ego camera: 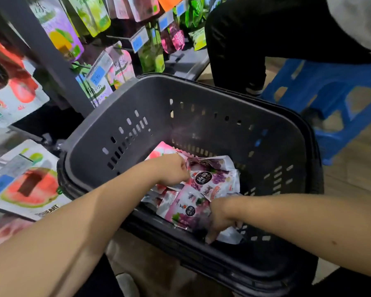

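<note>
Together, left hand (174, 170) and right hand (221, 217) pinch crinkly pouches (212, 179) — in slotted basket (201, 97).

The basket (204, 97) is matt dark-grey moulded plastic, pierced with slots. The snack packets (212, 179) inside are glossy, crinkled film. The blue stool (321, 82) looks smooth plastic; the floor (358, 166) is perhaps wood-grained.

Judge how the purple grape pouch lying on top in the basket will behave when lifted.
Probably floppy: the grape pouch looks creased and bent where it lies in the basket. Likely light, since it looks thin and flat. Its glossy film may slip in the left hand curled at its edge.
</note>
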